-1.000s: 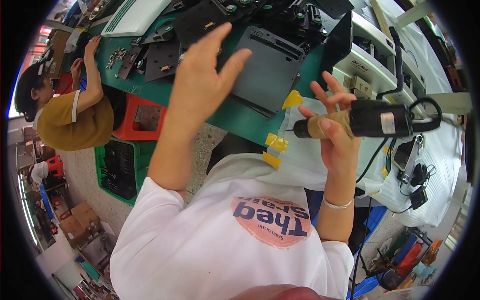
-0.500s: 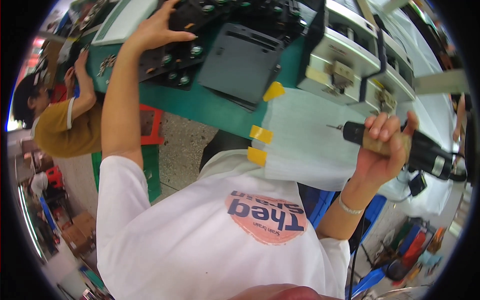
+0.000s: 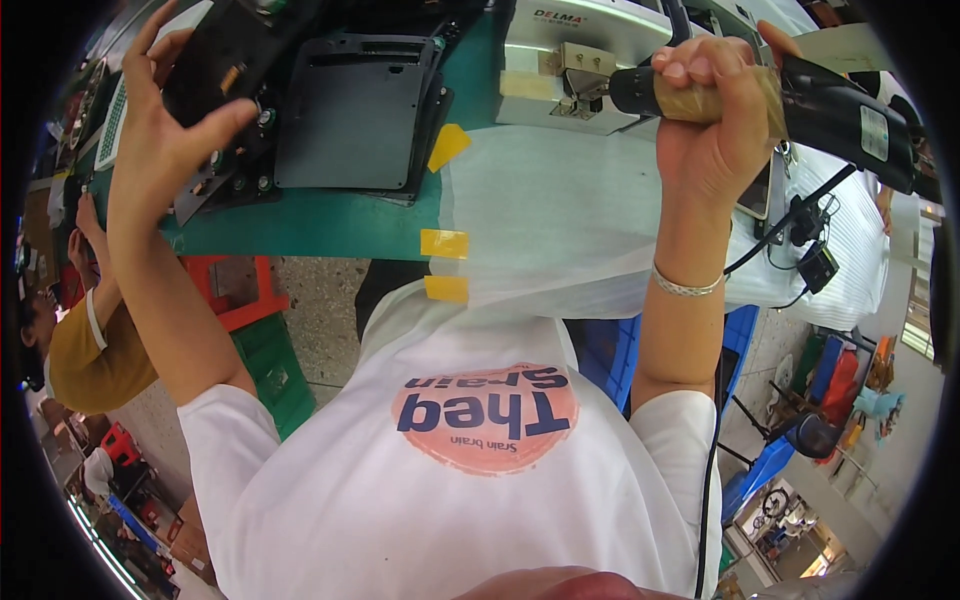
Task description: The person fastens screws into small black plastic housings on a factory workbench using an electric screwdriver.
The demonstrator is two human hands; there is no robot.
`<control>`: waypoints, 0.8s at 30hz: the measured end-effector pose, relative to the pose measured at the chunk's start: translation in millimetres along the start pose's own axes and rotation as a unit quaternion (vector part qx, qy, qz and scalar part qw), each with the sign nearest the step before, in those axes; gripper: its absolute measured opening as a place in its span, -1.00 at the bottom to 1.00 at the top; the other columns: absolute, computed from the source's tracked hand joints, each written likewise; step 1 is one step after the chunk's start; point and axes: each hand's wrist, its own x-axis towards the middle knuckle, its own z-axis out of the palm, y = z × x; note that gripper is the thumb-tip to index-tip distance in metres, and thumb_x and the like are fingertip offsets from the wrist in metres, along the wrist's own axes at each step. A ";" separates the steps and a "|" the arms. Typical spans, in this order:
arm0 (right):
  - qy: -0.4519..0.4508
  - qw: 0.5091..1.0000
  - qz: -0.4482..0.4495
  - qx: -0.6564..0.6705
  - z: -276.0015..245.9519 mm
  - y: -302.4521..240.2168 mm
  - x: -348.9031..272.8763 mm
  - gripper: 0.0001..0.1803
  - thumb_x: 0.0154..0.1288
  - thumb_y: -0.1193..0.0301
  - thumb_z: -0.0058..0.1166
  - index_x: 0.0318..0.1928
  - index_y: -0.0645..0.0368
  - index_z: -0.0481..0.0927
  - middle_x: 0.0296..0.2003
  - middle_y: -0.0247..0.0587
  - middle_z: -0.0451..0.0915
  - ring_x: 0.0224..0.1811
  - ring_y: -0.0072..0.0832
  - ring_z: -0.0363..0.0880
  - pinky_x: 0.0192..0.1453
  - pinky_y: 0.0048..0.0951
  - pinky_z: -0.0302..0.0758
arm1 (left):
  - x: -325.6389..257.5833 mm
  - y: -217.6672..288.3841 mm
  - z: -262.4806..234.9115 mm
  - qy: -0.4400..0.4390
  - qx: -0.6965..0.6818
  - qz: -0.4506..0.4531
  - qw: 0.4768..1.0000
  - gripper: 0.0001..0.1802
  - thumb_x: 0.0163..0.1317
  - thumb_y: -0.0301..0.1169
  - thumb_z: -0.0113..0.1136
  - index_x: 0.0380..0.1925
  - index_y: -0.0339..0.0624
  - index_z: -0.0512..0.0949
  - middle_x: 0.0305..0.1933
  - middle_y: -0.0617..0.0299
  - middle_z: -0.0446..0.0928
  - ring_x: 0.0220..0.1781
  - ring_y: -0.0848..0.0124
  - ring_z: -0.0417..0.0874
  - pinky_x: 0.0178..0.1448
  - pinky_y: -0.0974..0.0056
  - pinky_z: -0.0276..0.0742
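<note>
My right hand [image 3: 712,125] is wrapped around an electric screwdriver [image 3: 845,115], its black body bound with tan tape at the grip. The driver's nose points left at the small metal bracket [image 3: 585,72] on the front of a pale box-shaped screw feeder [image 3: 525,105]; whether the bit touches it is hard to see. At the upper left, my left hand [image 3: 165,140] has its thumb and fingers around a black panel [image 3: 225,65], which is tilted. Just right of that hand lies a stack of flat dark grey panels [image 3: 345,135].
White sheeting [image 3: 550,210] covers part of the green table [image 3: 310,235], held by yellow tape [image 3: 444,243]. A black cable [image 3: 800,215] runs beneath the screwdriver. Another person [image 3: 105,350] sits at far left, near a red stool [image 3: 235,290]. Blue chair parts [image 3: 740,345] show at right.
The screwdriver has moved up and left to the feeder's bracket. My left hand now grips a black panel, where before its fingers were spread over the pile. The view has turned.
</note>
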 end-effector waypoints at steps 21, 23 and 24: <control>0.050 0.990 0.056 -0.116 43.0 -3.6 1.1 -0.47 0.31 0.54 0.18 0.24 0.19 0.30 -0.56 -0.35 0.42 -0.58 -0.59 0.44 -0.33 -0.46 0.55 | -81.1 136.0 183.4 -0.185 -0.139 0.084 0.969 0.17 -0.29 -0.31 0.65 0.43 0.04 0.23 0.31 -0.13 0.23 0.36 -0.13 0.30 0.47 -0.13 0.21; 0.037 0.990 0.069 -0.118 44.1 -4.9 5.4 -0.44 0.30 0.53 0.21 0.25 0.21 0.29 -0.55 -0.35 0.44 -0.58 -0.59 0.45 -0.35 -0.47 0.55 | -79.8 132.1 186.1 -0.184 -0.135 0.087 0.970 0.15 -0.28 -0.32 0.64 0.42 0.04 0.25 0.32 -0.13 0.23 0.40 -0.14 0.27 0.49 -0.15 0.19; 0.008 0.989 0.080 -0.128 45.6 -3.5 9.5 -0.43 0.28 0.53 0.23 0.25 0.24 0.30 -0.55 -0.35 0.46 -0.59 -0.60 0.46 -0.39 -0.50 0.54 | -79.4 130.8 186.4 -0.186 -0.137 0.086 0.969 0.15 -0.28 -0.32 0.64 0.42 0.04 0.25 0.32 -0.13 0.23 0.40 -0.14 0.27 0.49 -0.15 0.19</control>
